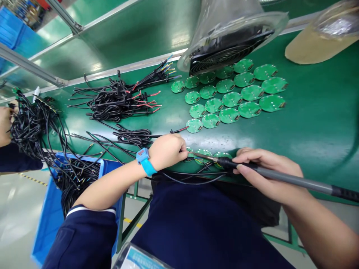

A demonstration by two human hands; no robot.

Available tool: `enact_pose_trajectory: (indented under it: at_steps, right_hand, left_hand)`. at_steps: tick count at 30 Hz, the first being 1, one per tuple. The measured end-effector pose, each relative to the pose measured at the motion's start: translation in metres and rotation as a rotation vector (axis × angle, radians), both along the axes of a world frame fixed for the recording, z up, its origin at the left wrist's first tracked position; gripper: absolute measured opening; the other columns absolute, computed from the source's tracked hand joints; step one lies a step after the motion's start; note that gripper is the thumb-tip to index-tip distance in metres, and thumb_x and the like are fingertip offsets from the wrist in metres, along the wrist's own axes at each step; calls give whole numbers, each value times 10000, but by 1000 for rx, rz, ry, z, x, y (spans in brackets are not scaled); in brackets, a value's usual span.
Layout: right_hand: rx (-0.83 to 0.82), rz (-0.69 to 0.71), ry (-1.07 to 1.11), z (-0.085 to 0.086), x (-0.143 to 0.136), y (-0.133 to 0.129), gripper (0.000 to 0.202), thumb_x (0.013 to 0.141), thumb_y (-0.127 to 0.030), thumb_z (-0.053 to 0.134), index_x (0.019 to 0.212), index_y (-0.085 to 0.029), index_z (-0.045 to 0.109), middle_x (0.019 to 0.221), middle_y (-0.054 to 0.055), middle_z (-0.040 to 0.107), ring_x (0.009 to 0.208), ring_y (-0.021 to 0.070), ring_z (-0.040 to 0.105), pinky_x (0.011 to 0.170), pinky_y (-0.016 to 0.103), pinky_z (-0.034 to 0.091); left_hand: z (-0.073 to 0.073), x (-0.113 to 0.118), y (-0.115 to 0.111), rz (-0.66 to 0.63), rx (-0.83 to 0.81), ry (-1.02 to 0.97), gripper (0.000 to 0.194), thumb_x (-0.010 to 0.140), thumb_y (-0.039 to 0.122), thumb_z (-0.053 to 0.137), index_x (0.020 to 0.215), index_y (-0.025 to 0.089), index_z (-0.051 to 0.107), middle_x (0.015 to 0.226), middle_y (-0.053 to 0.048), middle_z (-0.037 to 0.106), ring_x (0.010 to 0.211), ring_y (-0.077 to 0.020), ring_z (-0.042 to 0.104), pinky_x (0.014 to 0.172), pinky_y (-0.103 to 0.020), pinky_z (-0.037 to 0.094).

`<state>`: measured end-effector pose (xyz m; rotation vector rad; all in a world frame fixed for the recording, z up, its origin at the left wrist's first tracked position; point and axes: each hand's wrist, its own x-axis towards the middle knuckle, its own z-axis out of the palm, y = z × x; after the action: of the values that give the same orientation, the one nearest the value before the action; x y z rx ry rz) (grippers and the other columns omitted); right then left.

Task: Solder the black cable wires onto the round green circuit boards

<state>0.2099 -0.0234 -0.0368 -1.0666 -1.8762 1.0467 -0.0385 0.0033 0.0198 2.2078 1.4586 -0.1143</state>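
Note:
My left hand [169, 150], with a blue band at its wrist, is closed in a pinch at the left end of a row of round green boards near the table's front edge. A thin red wire end shows at its fingertips. My right hand [265, 170] grips a soldering iron [297, 181] by its dark handle. The iron's metal tip points left and reaches the boards close to my left fingertips. Under the tip lies a green board [203, 157] with coloured wires beside it; another board [223, 155] is by the iron's black collar.
Rows of green boards [231, 99] lie behind my hands, below a fan [232, 52] in clear plastic. Black cable bundles [112, 99] lie left. A blue bin [46, 224] holds cables. Another person's hand [5, 126] holds cables at far left. A beige roll [311, 43] stands back right.

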Motion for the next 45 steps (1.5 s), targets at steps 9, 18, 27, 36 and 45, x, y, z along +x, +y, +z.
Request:
enact_pose_trajectory:
  at_steps: [9, 18, 27, 36, 45]
  right_hand:
    - [-56, -89, 153, -3, 1, -3, 56, 807, -219, 605, 862, -213, 618, 704, 13, 612, 613, 126, 616, 520, 202, 508]
    - [-57, -62, 15, -4, 1, -2, 108, 818, -308, 593, 877, -220, 612, 760, 6, 627, 569, 109, 602, 528, 214, 474]
    - [15, -50, -32, -3, -1, -1, 108, 819, -329, 588, 880, -242, 608, 739, -20, 619, 580, 114, 606, 513, 219, 453]
    - [-9, -52, -24, -5, 1, -2, 117, 821, -336, 589, 896, -248, 611, 775, -16, 630, 559, 115, 613, 522, 231, 463]
    - [-14, -56, -61, -4, 0, -2, 153, 813, -372, 585, 874, -235, 618, 778, -3, 636, 559, 125, 614, 517, 240, 467]
  left_hand:
    - [1, 0, 1, -13, -9, 16, 129, 762, 151, 566, 667, 138, 653, 711, -37, 612, 706, -173, 587, 666, -281, 454]
    - [-2, -7, 0, -37, 6, -119, 135, 804, 154, 572, 700, 152, 659, 748, -26, 616, 727, -143, 578, 686, -252, 443]
    - [1, -2, 2, 30, -54, -21, 148, 796, 144, 553, 695, 145, 660, 762, -39, 610, 756, -169, 583, 717, -276, 441]
    - [1, -1, -2, 39, -22, 3, 171, 837, 201, 530, 716, 151, 641, 771, -35, 572, 725, -165, 563, 658, -275, 421]
    - [-1, -3, -1, 36, -22, -5, 162, 827, 191, 542, 707, 147, 641, 757, -34, 573, 709, -162, 565, 655, -274, 426]
